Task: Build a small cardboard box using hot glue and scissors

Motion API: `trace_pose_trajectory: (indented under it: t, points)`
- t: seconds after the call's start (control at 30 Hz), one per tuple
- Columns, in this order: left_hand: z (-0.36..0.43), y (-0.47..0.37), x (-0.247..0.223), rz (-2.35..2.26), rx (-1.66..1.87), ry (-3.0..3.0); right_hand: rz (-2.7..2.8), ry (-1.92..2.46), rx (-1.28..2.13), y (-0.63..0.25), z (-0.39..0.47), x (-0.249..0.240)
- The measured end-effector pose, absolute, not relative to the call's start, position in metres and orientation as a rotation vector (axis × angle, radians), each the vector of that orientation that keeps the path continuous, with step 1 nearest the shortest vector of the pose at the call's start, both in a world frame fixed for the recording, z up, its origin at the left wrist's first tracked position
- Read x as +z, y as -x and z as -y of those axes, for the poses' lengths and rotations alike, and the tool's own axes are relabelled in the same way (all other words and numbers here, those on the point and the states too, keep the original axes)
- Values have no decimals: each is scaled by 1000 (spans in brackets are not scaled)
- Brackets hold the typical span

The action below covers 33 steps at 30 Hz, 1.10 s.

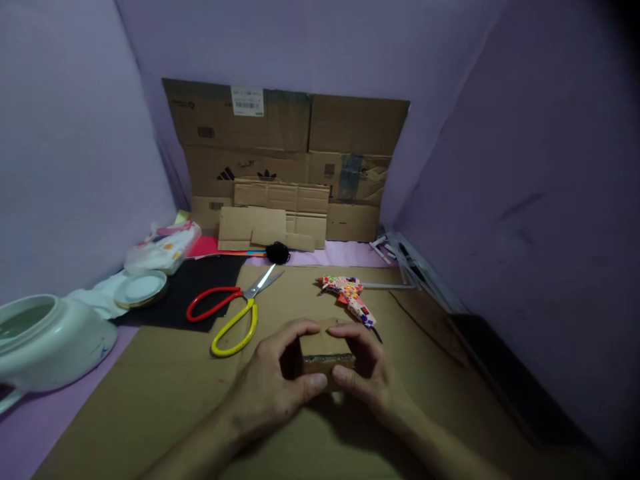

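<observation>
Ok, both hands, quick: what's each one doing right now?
Left hand: holding the small cardboard piece by its left side, thumb on the near face.
Right hand: holding the same piece by its right side.

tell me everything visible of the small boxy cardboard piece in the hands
The small brown boxy cardboard piece shows a flat top and a shaded near face, with a dark, rough, partly shiny line where they meet. The left hand and right hand grip it over the large brown cardboard sheet, thumbs in front, fingers at the far edge. Its underside is hidden.
</observation>
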<state>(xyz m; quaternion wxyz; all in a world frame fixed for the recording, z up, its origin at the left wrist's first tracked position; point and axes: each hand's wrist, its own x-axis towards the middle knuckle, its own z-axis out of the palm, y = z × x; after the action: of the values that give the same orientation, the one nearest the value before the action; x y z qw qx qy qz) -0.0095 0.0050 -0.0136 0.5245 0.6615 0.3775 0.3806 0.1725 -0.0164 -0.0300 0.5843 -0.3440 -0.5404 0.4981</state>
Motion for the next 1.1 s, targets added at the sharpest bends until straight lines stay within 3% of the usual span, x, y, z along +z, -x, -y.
trace_pose_trajectory:
  t: [0.37,1.1]
  points:
    - [1,1,-4,-682,1203,-1275,1273,865,1080,-175,24,-36]
    - [1,0,-7,-721,1169,-1202,1228,870,1033,-168,18,-27]
